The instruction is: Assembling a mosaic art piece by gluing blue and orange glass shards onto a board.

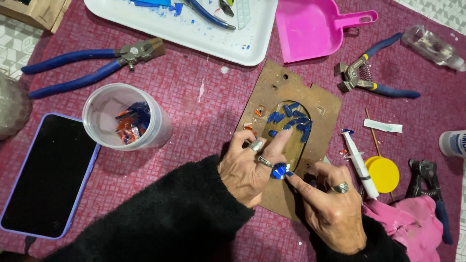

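Note:
A brown board (272, 92) with an oval cut-out lies on the red mosaic-patterned table. Several blue glass pieces (291, 119) sit in the upper part of the oval, and small orange bits (258, 112) lie at its left edge. My left hand (252, 165), with rings, rests on the board's lower left, its index finger stretched into the oval. My right hand (330, 204) lies on the board's lower edge, its index finger pointing left toward the left hand's knuckles. Neither hand visibly holds anything.
A clear plastic cup (124, 116) with orange and blue shards stands left of the board, beside a dark phone (46, 174). Blue-handled pliers (87, 63), a white tray (194, 29), a pink dustpan (310, 26), nippers (369, 77), a syringe (359, 162), a yellow lid (383, 173) and pink cloth (412, 223) surround it.

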